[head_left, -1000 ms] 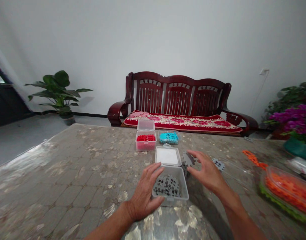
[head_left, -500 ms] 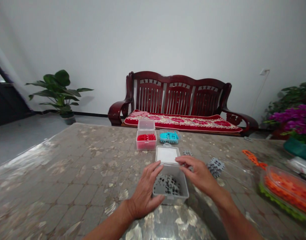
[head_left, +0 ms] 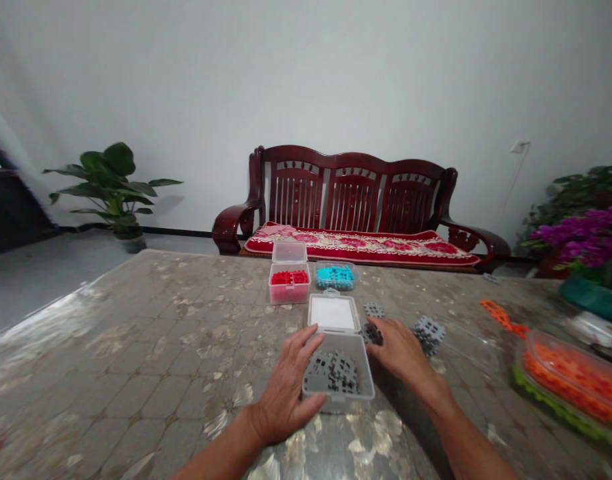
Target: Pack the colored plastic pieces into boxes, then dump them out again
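Observation:
A clear plastic box (head_left: 339, 399) with a hinged lid (head_left: 335, 313) folded back stands in front of me, with several grey interlocking plastic pieces (head_left: 335, 373) inside. My left hand (head_left: 289, 383) curves around the box's left side, thumb at the near rim and fingertips at the far left corner. Just right of the box, my right hand (head_left: 399, 350) is low over the table, thumb and fingers apart on either side of dark grey pieces (head_left: 372, 334). Whether they touch I cannot tell. Another flat grey piece (head_left: 373, 309) lies behind them.
Behind stand an open box of red pieces (head_left: 289, 291) and a tub of blue pieces (head_left: 335, 276). Stacked grey pieces (head_left: 429, 332) lie right of my right hand. Farther right are joined orange pieces (head_left: 503, 317), an orange-filled container (head_left: 576, 373) and a flower pot (head_left: 592, 298).
My right hand has moved from over the box's far right corner, rightward and down to the dark grey pieces. My left hand stays at the box. The view has shifted slightly.

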The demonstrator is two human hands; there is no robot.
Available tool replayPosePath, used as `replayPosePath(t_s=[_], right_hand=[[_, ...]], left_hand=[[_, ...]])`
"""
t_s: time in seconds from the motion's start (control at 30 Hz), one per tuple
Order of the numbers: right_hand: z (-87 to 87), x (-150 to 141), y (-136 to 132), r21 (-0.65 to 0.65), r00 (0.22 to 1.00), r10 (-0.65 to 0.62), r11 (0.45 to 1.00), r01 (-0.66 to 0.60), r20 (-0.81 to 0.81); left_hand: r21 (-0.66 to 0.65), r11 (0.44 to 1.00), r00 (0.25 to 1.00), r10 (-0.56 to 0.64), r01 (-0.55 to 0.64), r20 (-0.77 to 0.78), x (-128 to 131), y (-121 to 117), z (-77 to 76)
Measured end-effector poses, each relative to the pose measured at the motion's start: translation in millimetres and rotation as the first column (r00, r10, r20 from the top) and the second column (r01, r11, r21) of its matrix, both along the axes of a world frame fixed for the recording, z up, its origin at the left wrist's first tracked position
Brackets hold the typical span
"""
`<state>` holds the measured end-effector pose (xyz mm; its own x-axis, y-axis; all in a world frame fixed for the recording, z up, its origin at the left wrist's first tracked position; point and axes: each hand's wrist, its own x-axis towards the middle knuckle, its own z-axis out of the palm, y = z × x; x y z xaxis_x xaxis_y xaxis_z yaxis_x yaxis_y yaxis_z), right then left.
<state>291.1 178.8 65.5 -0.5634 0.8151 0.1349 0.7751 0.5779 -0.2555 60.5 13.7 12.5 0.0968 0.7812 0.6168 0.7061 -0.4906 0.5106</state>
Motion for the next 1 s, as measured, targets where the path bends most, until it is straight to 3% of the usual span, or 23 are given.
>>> replayPosePath(t_s=[0.1, 0.23, 0.37, 0.43, 0.53, 0.6, 0.67, 0.77, 0.87, 1.0], right_hand=[[2.6, 4, 3, 0.053, 0.997, -0.049, 0.997, 0.052, -0.064], [22.5, 7, -6, 0.044, 0.94, -0.071, 0.995, 0.091, -0.333], [50.2, -4, -38, -0.034, 0.906, 0.172, 0.979, -0.201, -0.387], [58.4, -16, -54, -0.052, 0.887, 0.328, 0.93, -0.363, -0.325], [59.0, -34, -67, -0.071, 0.841, 0.476, 0.859, -0.508, -0.257], [53.5, -42, -67, -0.063, 0.816, 0.522, 0.832, -0.551, -0.25], [44.7, -43, -63, -0.032, 0.821, 0.499, 0.849, -0.527, -0.279], [24.7, -33, -55, 0.011, 0.876, 0.271, 0.957, -0.291, -0.399], [-4.4, -19, -50, -0.07, 0.848, 0.045, 0.993, -0.096, -0.528], [-41.4, -16, -47, -0.21, 0.789, 0.003, 0.963, -0.167, -0.614]], left_hand=[[-0.003, 1.0, 1.0, 0.001, -0.001, 0.002, 0, 0, 0.0], [-0.011, 1.0, 1.0, -0.003, 0.003, 0.005, 0, 0, -0.9], [-0.012, 1.0, 1.0, -0.002, 0.002, 0.018, -1, 1, -2.5], [-0.009, 1.0, 1.0, -0.001, 0.001, 0.025, -1, 1, -2.8], [-0.004, 1.0, 0.999, -0.006, 0.006, 0.034, 0, 1, -2.7], [-0.006, 1.0, 0.999, -0.005, 0.005, 0.036, 1, 1, -2.7], [-0.005, 1.0, 0.999, 0.001, -0.001, 0.038, 1, 1, -2.9], [-0.003, 1.0, 0.999, -0.007, 0.007, 0.033, 1, 0, -2.7], [-0.01, 0.999, 0.998, -0.049, 0.05, 0.029, 0, -1, 1.3], [-0.044, 0.994, 0.994, -0.105, 0.105, 0.011, -5, 3, 14.7]])
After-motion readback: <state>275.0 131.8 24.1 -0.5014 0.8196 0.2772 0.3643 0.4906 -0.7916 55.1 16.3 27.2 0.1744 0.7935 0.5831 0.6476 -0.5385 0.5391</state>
